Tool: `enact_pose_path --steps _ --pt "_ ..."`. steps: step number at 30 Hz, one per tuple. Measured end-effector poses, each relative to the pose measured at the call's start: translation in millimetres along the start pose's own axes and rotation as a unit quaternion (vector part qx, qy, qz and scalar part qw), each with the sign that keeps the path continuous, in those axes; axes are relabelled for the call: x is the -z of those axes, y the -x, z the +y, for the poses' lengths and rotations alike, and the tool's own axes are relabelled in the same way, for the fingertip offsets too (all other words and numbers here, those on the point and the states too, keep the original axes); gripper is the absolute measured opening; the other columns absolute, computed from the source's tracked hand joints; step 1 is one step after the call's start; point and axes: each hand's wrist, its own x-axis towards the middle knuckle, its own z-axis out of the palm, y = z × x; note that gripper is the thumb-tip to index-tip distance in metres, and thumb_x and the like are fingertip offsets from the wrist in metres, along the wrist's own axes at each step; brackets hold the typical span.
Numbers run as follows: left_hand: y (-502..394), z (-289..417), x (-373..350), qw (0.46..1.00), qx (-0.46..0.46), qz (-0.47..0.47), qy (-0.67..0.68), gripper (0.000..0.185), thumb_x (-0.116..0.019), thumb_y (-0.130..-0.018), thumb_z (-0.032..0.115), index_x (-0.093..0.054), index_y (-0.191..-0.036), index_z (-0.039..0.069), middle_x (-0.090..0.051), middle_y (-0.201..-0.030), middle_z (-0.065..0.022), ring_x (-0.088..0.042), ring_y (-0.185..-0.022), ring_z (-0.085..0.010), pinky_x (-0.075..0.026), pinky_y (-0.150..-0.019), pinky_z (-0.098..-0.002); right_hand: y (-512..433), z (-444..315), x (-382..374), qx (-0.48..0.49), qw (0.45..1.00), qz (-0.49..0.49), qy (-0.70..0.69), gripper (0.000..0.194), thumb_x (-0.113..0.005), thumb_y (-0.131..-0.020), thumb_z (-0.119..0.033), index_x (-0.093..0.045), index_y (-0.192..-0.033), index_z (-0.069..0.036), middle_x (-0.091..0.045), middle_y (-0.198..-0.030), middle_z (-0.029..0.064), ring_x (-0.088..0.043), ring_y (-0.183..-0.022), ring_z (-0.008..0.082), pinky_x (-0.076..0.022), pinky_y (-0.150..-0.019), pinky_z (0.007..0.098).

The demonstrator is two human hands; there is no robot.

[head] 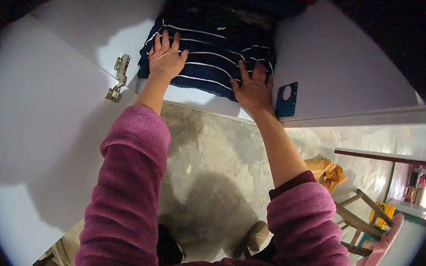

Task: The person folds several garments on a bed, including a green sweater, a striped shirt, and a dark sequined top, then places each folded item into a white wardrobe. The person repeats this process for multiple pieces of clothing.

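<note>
A folded dark navy garment with white stripes (pixel 206 62) lies on a white cabinet shelf (pixel 190 96). My left hand (pixel 167 56) rests flat on its left part, fingers spread. On its right part lies my right hand (pixel 253 85), palm down with the fingers apart, close to the cabinet's right wall (pixel 329 64). Neither hand grips the cloth. Behind, the back of the garment fades into shadow, and darker cloth hangs or lies above it; I cannot tell which.
The white cabinet door (pixel 41 111) stands swung out at the left, with a metal hinge (pixel 119 78). A dark plate with a round hole (pixel 286 100) is on the right wall. Right, on the concrete floor (pixel 206 145), are a brown paper bag (pixel 328 173) and a wooden stool frame (pixel 359 215).
</note>
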Motion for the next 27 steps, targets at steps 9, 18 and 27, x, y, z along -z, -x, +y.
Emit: enact_pose_path --steps 9,18,27 --pt "74 19 84 0.986 -0.118 -0.108 -0.039 0.038 -0.057 -0.081 0.027 -0.055 -0.114 0.009 -0.041 -0.130 -0.0132 -0.036 -0.121 -0.0323 -0.034 -0.097 -0.0437 99 -18 39 0.112 0.974 0.126 -0.150 0.042 -0.061 -0.075 -0.016 -0.053 -0.116 -0.010 -0.045 -0.120 0.0169 -0.041 -0.112 0.0340 -0.0334 -0.094 0.0440" --pt "166 28 157 0.874 -0.202 -0.442 -0.009 0.037 -0.054 -0.084 0.024 -0.050 -0.117 0.007 -0.046 -0.124 -0.0149 -0.050 -0.107 -0.0335 -0.043 -0.087 -0.0413 216 -33 -9 0.158 0.935 -0.031 -0.315 0.034 -0.058 -0.075 -0.009 -0.053 -0.109 -0.008 -0.049 -0.112 0.0145 -0.050 -0.101 0.0332 -0.0412 -0.086 0.0415" --pt "241 96 334 0.804 -0.293 -0.504 -0.115 0.046 -0.053 -0.084 0.032 -0.044 -0.123 0.009 -0.047 -0.121 -0.0166 -0.055 -0.096 -0.0295 -0.045 -0.079 -0.0407 224 -15 -9 0.207 0.898 -0.136 -0.364 0.031 -0.053 -0.079 -0.016 -0.052 -0.109 -0.011 -0.056 -0.092 0.0155 -0.058 -0.072 0.0341 -0.0488 -0.063 0.0410"
